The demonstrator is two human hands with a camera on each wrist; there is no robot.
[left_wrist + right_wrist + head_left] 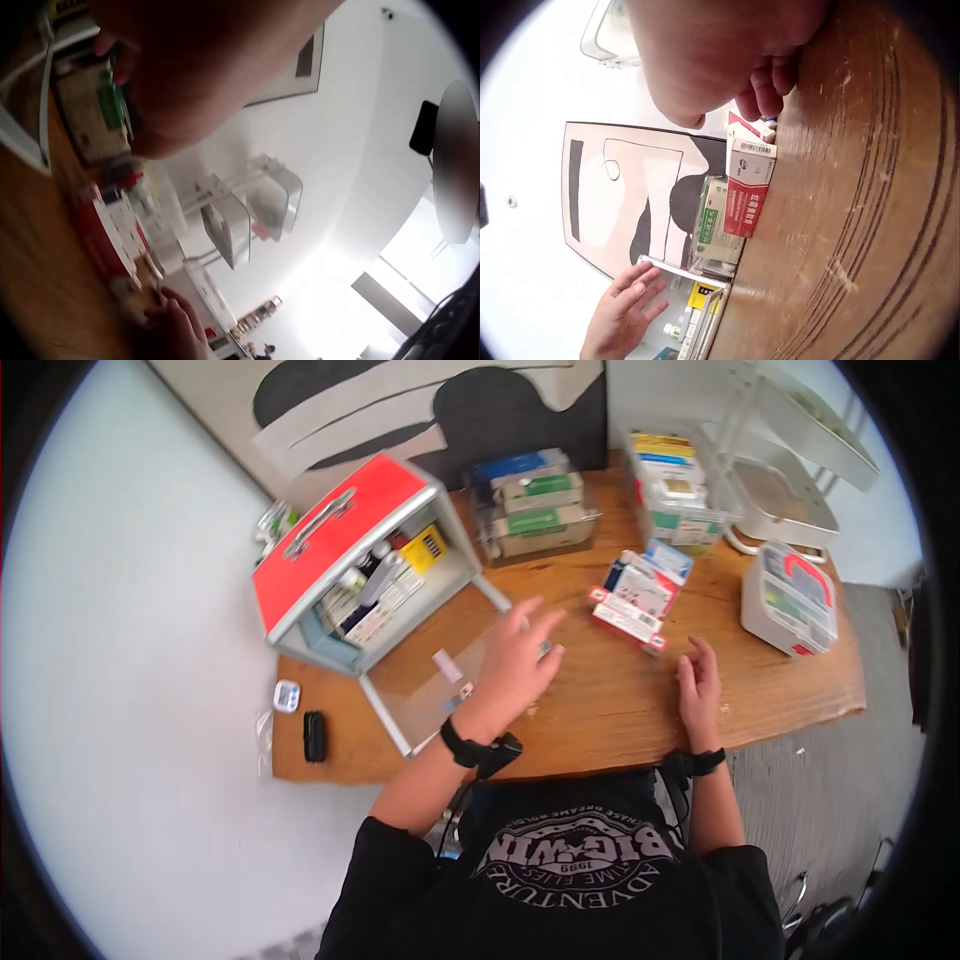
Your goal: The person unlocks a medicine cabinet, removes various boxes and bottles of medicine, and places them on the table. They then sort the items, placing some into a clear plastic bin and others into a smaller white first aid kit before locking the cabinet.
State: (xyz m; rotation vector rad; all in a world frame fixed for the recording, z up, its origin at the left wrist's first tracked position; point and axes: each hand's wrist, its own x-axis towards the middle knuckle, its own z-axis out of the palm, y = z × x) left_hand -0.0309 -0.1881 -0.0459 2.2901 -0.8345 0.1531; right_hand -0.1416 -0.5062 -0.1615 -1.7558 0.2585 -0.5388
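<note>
My left hand (515,665) hovers with its fingers spread at the edge of the lowered clear door of a red-topped medicine case (345,540). No object shows in its fingers in the right wrist view, where the same left hand (622,311) appears beside the case. Bottles and small boxes stand inside the case. Close to the table's front edge, my right hand (702,685) has loosely bent fingers and holds nothing. Beyond it lies a red and white medicine box (628,618), leaning against other small cartons (650,580).
Behind stand a clear bin of green and white boxes (535,510) and another full bin (675,490). A lidded white box (790,600) sits at right, below a white rack (790,500). A black pouch (315,736) and a small white device (286,696) lie at left.
</note>
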